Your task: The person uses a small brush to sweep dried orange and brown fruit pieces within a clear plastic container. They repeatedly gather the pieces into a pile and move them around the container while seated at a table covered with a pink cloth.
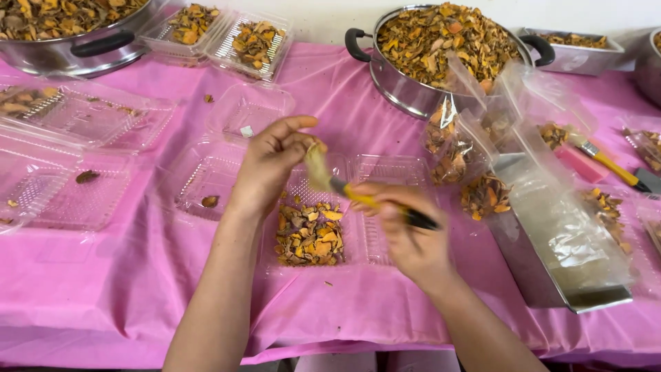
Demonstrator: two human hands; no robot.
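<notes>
Right hand point(406, 227) tight around a yellow-handled brush point(372, 200); left hand point(272, 162) pinching a dried piece point(318, 146) over the clear tray point(385, 172)

just one head-worn cam here, looking steeply down and forward from close above the pink-covered table point(103, 289), forearms coming in from the bottom edge, pots along the far top edge, and no second view to overlap with

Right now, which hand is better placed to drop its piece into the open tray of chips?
Left. The left hand pinches a pale piece above the tray of chips. The right hand is occupied gripping the brush.
</notes>
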